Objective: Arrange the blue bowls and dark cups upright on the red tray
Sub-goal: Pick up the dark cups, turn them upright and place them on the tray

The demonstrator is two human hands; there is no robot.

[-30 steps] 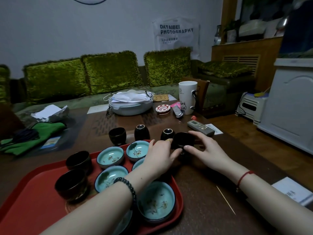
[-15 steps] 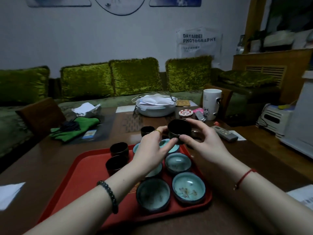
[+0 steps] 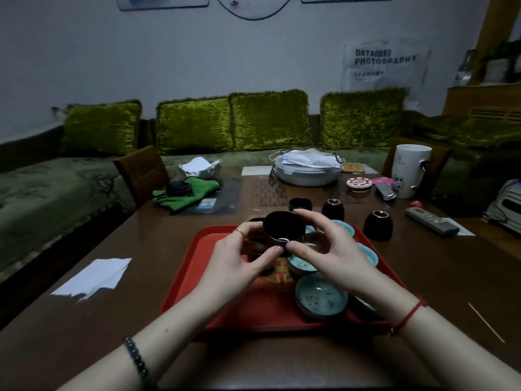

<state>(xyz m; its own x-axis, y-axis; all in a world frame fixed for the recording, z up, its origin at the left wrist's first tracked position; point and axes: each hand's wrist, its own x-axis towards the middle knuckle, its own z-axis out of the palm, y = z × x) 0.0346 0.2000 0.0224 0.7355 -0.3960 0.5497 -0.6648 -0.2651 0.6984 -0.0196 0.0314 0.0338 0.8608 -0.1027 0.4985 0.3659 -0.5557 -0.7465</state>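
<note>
Half a second ago the dark cup was held above the far right corner of the red tray. Now it is in the air over the middle of the tray's far edge, further left. Both hands are clamped on it. The left hand curls its fingers round the cup's left side, and the right hand arches its fingers over the right side. The two thumbs nearly meet under the base. The cup sits between the two sets of fingertips, clear of the tray, and its exact tilt is hard to read. Blue bowls stand upright along the tray's right side, below the right hand. Other dark cups stand on the table just beyond the tray's far edge.
</note>
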